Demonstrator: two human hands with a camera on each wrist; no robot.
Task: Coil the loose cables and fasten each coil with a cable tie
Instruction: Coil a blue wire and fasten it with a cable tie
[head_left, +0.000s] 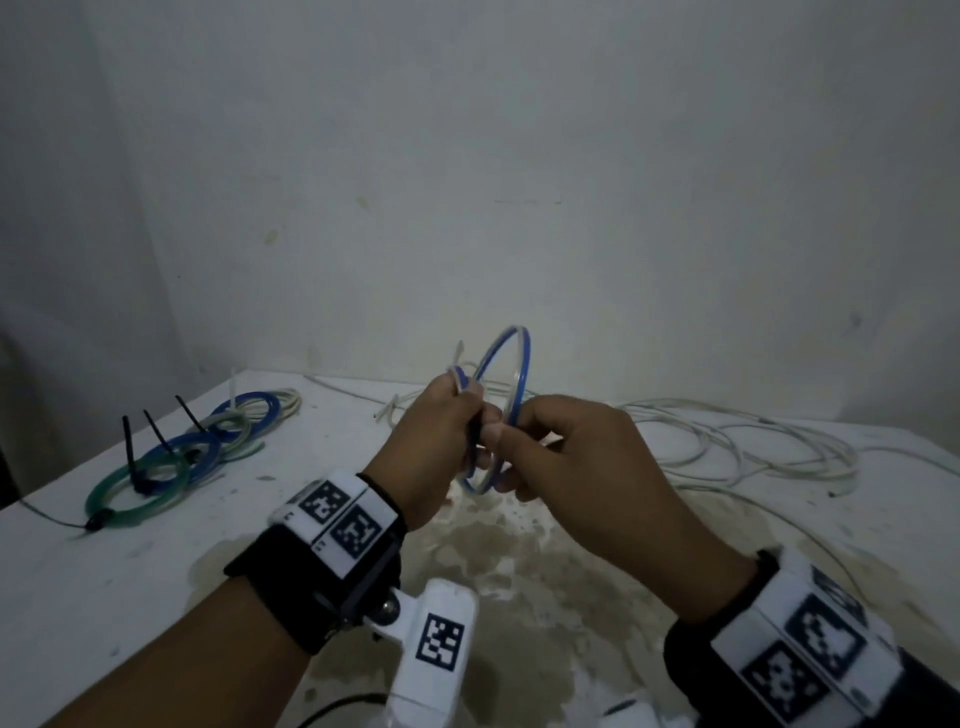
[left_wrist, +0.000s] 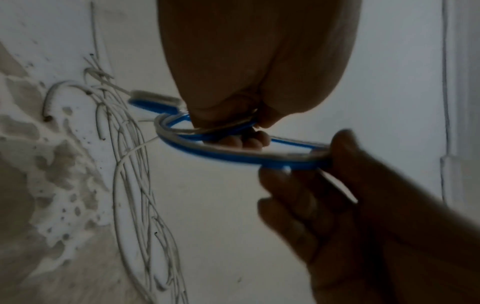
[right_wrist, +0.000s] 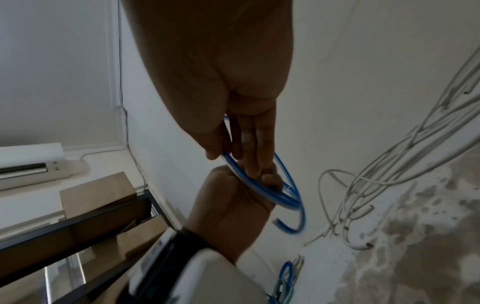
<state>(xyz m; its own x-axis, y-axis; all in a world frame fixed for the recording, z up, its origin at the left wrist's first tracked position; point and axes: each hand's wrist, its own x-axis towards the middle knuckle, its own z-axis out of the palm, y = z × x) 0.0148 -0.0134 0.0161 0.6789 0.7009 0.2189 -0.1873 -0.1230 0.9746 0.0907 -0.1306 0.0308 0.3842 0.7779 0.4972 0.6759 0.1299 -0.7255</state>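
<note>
Several tied coils (head_left: 176, 452) already lie on the table's (head_left: 104, 561) left side, black ties sticking up. Both hands hold the blue-and-white coil (head_left: 501, 410) above the table: left hand (head_left: 436, 447) pinches coil and what looks like a black tie (head_left: 474, 441), right hand (head_left: 561, 447) pinches the loop opposite. Fastening not finished. Loose white cable (head_left: 727, 441) on the right still uncoiled.

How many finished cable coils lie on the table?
4, in an overlapping row left on the white table: green coil nearest, blue coil, pale green coil, blue-and-white coil farthest. Overlap may hide more.
</note>
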